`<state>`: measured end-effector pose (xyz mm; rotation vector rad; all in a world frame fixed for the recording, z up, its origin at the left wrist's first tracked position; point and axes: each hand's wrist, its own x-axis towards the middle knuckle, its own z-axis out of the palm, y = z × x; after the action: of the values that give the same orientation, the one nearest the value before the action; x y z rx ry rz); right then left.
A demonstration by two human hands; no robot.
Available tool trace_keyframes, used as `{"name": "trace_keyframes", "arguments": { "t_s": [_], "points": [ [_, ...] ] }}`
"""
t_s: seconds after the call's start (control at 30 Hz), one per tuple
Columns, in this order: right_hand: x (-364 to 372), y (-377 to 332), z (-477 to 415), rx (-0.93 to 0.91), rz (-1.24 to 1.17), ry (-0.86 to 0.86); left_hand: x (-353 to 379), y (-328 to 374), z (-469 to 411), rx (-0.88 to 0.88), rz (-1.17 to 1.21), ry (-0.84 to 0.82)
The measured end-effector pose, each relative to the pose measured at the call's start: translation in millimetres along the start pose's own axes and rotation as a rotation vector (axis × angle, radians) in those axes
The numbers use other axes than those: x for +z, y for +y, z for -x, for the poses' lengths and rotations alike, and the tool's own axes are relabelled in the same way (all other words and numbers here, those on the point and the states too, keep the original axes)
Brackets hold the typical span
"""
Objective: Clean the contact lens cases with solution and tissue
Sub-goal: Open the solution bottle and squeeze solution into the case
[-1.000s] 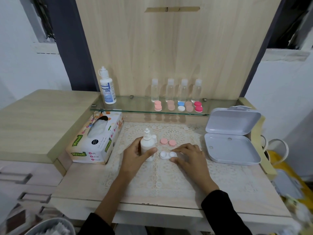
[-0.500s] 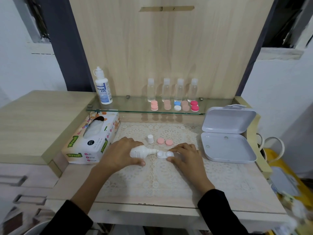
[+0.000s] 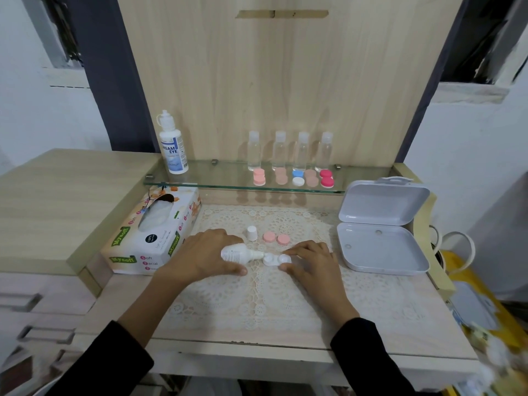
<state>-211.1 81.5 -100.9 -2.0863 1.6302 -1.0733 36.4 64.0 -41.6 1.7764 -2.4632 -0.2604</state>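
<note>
My left hand (image 3: 208, 254) grips a small white solution bottle (image 3: 238, 253), tipped on its side with the nozzle over the left well of an open white lens case (image 3: 275, 259). My right hand (image 3: 310, 260) pins that case to the lace mat (image 3: 257, 295) with its fingertips. The bottle's white cap (image 3: 251, 233) stands just behind, beside two pink case lids (image 3: 276, 238). A tissue box (image 3: 155, 232) lies at the left.
A glass shelf (image 3: 223, 178) carries a larger solution bottle (image 3: 172, 144), several small clear bottles (image 3: 290, 151) and several closed lens cases (image 3: 294, 177). An open white plastic box (image 3: 380, 227) stands at the right. A wooden counter (image 3: 57, 201) rises on the left.
The small bottle went from upright in my left hand to tipped sideways over the case, its cap now off and standing on the mat. My right hand has stayed on the case.
</note>
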Motion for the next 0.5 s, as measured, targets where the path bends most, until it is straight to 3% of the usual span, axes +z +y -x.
{"name": "trace_keyframes", "arguments": {
  "t_s": [0.23,0.5],
  "points": [
    [0,0,0,-0.002,-0.003,0.009,-9,6,-2,0.056,0.056,-0.077],
    [0,-1,1,0.000,0.027,0.013,-16,15,-2,0.051,-0.007,0.062]
  ]
}}
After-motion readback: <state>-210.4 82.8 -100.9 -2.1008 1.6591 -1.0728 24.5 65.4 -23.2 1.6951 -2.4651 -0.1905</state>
